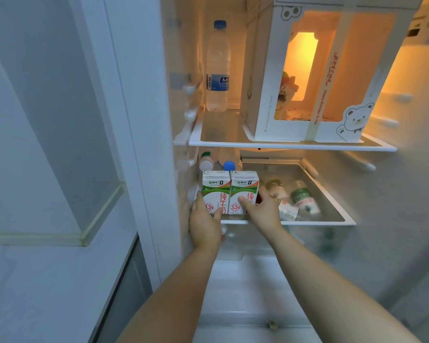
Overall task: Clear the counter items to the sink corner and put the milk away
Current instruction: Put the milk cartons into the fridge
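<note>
L hand (204, 225), R hand (263, 214) hold milk cartons (217, 190).

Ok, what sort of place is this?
An open fridge, probably in a home kitchen: glass shelf, water bottle, cake box. The left hand grips the left milk carton, the right hand the right milk carton.

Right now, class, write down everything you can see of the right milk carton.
The right carton is a white cardboard-looking box with a green band, red characters and "3.3g" printed low. It stands upright at the front of the lower shelf, side against the left carton. The right hand grips it, thumb across its front.
</note>
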